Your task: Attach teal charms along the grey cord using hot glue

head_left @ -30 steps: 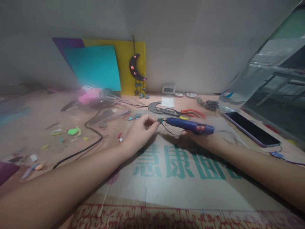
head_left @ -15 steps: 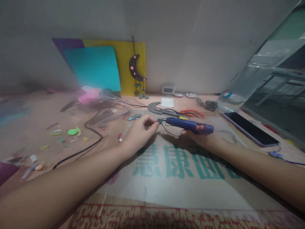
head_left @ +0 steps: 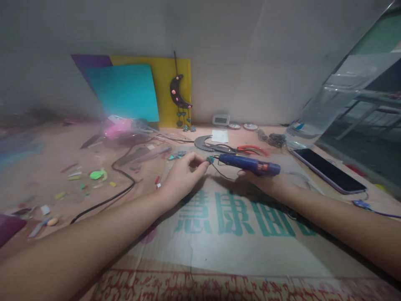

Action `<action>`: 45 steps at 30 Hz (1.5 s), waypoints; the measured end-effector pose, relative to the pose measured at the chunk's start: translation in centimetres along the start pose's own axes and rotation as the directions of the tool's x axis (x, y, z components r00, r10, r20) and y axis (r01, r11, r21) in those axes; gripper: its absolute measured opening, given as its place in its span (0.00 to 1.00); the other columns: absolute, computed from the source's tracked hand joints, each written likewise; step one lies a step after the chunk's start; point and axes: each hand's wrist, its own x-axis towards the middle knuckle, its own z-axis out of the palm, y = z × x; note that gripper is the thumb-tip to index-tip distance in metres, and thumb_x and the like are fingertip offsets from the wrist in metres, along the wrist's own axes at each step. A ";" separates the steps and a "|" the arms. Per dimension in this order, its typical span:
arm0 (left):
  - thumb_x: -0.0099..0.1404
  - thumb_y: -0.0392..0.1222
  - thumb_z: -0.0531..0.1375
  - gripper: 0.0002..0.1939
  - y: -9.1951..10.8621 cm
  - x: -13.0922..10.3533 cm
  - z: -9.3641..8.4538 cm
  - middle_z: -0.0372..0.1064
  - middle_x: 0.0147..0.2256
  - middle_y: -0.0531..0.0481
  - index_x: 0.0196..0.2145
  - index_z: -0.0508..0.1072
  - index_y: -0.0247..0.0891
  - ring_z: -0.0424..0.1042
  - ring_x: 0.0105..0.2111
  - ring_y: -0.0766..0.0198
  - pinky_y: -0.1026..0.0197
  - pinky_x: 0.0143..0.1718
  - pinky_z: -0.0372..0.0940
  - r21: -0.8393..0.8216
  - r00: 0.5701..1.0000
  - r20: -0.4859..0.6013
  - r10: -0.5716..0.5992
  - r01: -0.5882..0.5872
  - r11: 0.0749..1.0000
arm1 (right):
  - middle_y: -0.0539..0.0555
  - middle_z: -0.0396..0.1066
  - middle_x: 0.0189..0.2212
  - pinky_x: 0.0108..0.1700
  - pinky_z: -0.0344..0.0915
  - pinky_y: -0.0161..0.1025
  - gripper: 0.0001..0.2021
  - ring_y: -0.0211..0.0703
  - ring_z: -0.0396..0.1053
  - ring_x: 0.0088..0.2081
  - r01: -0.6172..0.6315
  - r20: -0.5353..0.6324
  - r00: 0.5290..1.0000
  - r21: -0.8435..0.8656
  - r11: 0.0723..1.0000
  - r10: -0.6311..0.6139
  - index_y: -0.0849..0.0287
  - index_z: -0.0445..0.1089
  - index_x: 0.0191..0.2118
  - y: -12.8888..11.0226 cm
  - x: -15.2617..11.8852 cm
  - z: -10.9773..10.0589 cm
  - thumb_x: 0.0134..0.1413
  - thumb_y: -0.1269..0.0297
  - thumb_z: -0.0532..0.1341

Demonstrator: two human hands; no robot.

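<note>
My left hand pinches a small teal-and-dark piece between thumb and fingertips; its exact kind is too small to make out. From this piece a thin dark string trails down to the right. A blue hot glue gun is in my right hand, its metal nozzle pointing left, at or very near the piece. Behind it lies a grey crescent shape beside red-handled pliers. More small teal pieces lie just past my left hand.
A dark crescent ornament hangs against yellow and teal sheets at the wall. Clay scraps and a black cable are on the left. On the right are a phone and grey yarn. Printed plastic covers the front.
The view has tilted up slightly, so the background sits a little lower. Both hands, the small piece and the glue gun hold almost the same position.
</note>
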 end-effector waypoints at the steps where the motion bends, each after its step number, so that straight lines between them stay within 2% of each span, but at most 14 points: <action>1: 0.64 0.44 0.58 0.07 0.0 0.0 0.0 0.72 0.34 0.50 0.33 0.70 0.38 0.71 0.36 0.60 0.59 0.40 0.63 0.000 1.000 0.000 -0.002 0.002 1.000 | 0.54 0.76 0.35 0.43 0.71 0.46 0.11 0.52 0.74 0.39 0.009 -0.008 1.000 0.017 1.000 -0.009 0.54 0.73 0.35 -0.1 0.0 0.0 0.52 0.52 0.65; 6: 0.65 0.45 0.58 0.08 0.2 -0.1 -0.1 0.72 0.34 0.50 0.33 0.70 0.38 0.71 0.36 0.60 0.60 0.39 0.63 0.003 1.000 -0.004 -0.020 0.020 1.000 | 0.55 0.75 0.28 0.37 0.71 0.47 0.12 0.52 0.73 0.32 0.021 -0.018 1.000 0.015 1.000 -0.021 0.55 0.72 0.30 -0.3 0.1 -0.2 0.52 0.51 0.63; 11: 0.65 0.46 0.58 0.08 0.0 -0.1 -0.1 0.72 0.34 0.51 0.34 0.70 0.38 0.71 0.36 0.60 0.60 0.39 0.62 -0.002 1.000 -0.011 -0.018 0.018 1.000 | 0.55 0.76 0.34 0.43 0.71 0.48 0.11 0.53 0.74 0.39 -0.014 0.010 1.000 0.024 1.000 0.014 0.54 0.73 0.35 -0.5 0.1 -0.3 0.51 0.53 0.64; 16: 0.65 0.45 0.58 0.08 0.0 -0.1 -0.1 0.72 0.34 0.51 0.34 0.70 0.38 0.71 0.36 0.61 0.60 0.39 0.63 -0.006 1.000 -0.012 -0.023 0.023 1.000 | 0.54 0.75 0.30 0.38 0.70 0.45 0.09 0.50 0.73 0.34 -0.021 0.024 0.999 0.015 1.000 0.021 0.54 0.72 0.32 -0.5 0.0 -0.3 0.52 0.54 0.64; 23: 0.65 0.46 0.58 0.09 -0.2 0.1 0.0 0.72 0.34 0.51 0.33 0.70 0.38 0.71 0.36 0.61 0.60 0.38 0.62 -0.004 1.000 -0.016 -0.023 0.023 1.000 | 0.54 0.74 0.31 0.39 0.70 0.45 0.12 0.50 0.72 0.35 0.039 0.041 0.998 -0.051 0.998 -0.037 0.53 0.73 0.32 0.2 -0.1 -0.2 0.53 0.50 0.64; 28: 0.65 0.46 0.58 0.09 0.0 0.0 -0.1 0.71 0.33 0.51 0.33 0.70 0.38 0.70 0.35 0.61 0.61 0.38 0.62 -0.020 0.999 -0.029 -0.032 0.031 0.999 | 0.54 0.73 0.28 0.38 0.70 0.46 0.13 0.50 0.72 0.34 -0.001 0.040 0.999 -0.065 0.998 0.004 0.54 0.71 0.30 0.3 0.0 0.1 0.52 0.50 0.63; 33: 0.65 0.46 0.58 0.09 -0.4 0.2 -0.1 0.71 0.32 0.51 0.33 0.70 0.38 0.70 0.35 0.62 0.61 0.39 0.62 -0.048 0.996 -0.065 -0.056 0.053 0.997 | 0.55 0.74 0.29 0.38 0.72 0.50 0.12 0.55 0.73 0.36 -0.106 -0.010 0.994 0.103 0.989 0.108 0.53 0.70 0.29 0.0 0.1 0.0 0.48 0.50 0.65; 35: 0.65 0.47 0.58 0.10 -0.7 0.3 0.0 0.71 0.32 0.52 0.33 0.70 0.38 0.70 0.35 0.61 0.61 0.38 0.62 -0.045 0.996 -0.062 -0.070 0.067 0.997 | 0.54 0.75 0.31 0.41 0.72 0.51 0.13 0.54 0.74 0.36 -0.151 -0.002 0.988 0.177 0.973 0.153 0.52 0.71 0.30 -0.3 0.2 -0.6 0.51 0.47 0.63; 38: 0.64 0.48 0.59 0.10 -0.8 0.4 0.1 0.71 0.31 0.52 0.33 0.71 0.38 0.70 0.34 0.62 0.61 0.37 0.63 -0.054 0.996 -0.024 -0.087 0.085 0.995 | 0.53 0.76 0.31 0.43 0.72 0.48 0.19 0.50 0.75 0.37 -0.188 -0.016 0.981 0.201 0.961 0.195 0.53 0.74 0.29 -1.0 0.8 -2.2 0.58 0.45 0.56; 41: 0.64 0.47 0.59 0.10 -0.5 0.4 0.2 0.71 0.32 0.51 0.32 0.70 0.38 0.70 0.34 0.62 0.61 0.37 0.63 -0.078 0.995 0.006 -0.095 0.095 0.992 | 0.55 0.77 0.32 0.39 0.72 0.44 0.23 0.48 0.75 0.36 -0.250 -0.084 0.955 0.278 0.928 0.283 0.56 0.75 0.29 -1.4 1.9 -3.8 0.61 0.45 0.53; 45: 0.64 0.47 0.59 0.09 -0.5 0.3 0.2 0.72 0.33 0.51 0.32 0.70 0.38 0.70 0.35 0.61 0.60 0.38 0.63 -0.063 0.996 0.006 -0.086 0.086 0.994 | 0.58 0.77 0.36 0.30 0.70 0.39 0.22 0.47 0.74 0.33 -0.307 -0.106 0.922 0.386 0.870 0.372 0.59 0.77 0.36 -0.7 3.3 -4.8 0.59 0.45 0.56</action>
